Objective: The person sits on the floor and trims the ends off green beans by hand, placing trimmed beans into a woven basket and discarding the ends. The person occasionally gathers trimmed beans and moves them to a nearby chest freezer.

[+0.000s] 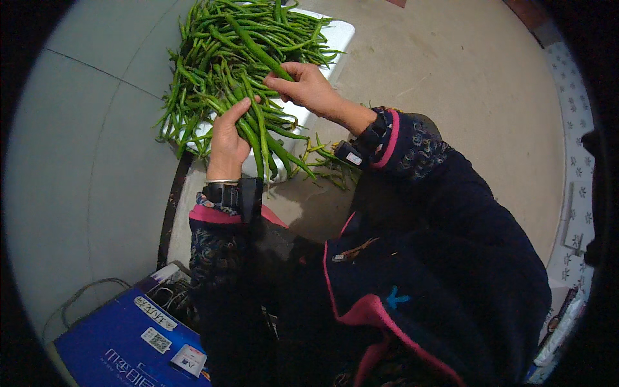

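A large heap of long green chili peppers [208, 48] lies on a white foam box or lid [338, 36]. My left hand [229, 138] holds a bunch of green peppers [258, 140], its thumb across them, at the near side of the heap. Just above and to the right, my right hand [304, 87] pinches one long green pepper [251, 46] by its lower end; the other end points to the upper left. Some fingers of both hands are hidden behind the peppers.
More peppers [333, 174], some yellowish, lie on the floor [435, 72] right of the white box. A grey wall [63, 145] stands at the left. A blue printed box [121, 343] holding cables [169, 297] is at the lower left.
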A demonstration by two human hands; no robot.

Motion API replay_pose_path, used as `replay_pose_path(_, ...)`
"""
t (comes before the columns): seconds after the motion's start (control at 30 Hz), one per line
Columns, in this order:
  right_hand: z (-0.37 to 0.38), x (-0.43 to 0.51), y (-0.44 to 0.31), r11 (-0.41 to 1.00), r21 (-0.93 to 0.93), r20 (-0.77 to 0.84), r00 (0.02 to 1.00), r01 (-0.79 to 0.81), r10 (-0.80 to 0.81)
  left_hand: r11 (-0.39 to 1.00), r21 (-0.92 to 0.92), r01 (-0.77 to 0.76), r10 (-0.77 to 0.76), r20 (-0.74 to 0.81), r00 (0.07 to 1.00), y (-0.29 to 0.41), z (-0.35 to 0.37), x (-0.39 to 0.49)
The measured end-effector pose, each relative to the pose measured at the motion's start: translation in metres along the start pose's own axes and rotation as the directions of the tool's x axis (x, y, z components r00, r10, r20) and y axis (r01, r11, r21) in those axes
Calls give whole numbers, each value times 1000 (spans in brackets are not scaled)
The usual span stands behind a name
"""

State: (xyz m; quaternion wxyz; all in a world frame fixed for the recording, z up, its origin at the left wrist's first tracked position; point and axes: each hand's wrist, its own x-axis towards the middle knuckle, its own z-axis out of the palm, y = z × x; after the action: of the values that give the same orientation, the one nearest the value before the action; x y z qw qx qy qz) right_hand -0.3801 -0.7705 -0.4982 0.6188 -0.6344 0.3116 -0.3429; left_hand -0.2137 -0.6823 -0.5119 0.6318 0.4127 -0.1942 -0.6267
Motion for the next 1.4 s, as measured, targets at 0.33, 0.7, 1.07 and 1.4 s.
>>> replay_pose_path(0.33, 0, -34, -1, 992, 102, 238, 967, 71, -94, 988, -146, 56, -48, 58, 997, -8, -5, 7)
replay_pose_path(0.7, 1, -67, -11, 939, -111, 231, 927, 326, -294, 984, -145, 102, -83, 135, 987, -19, 16, -4)
replay_pose_path(1.07, -10, -76, -11, 701, -446, 266, 830, 557, -491, 974, -124, 191, -165, 195, 967, -35, 16, -9)
replay_pose_path(1.4, -64, -78, 28, 962, -222, 106, 985, 159, -139, 976, 138, 170, -169, -15, 985, -33, -6, -12)
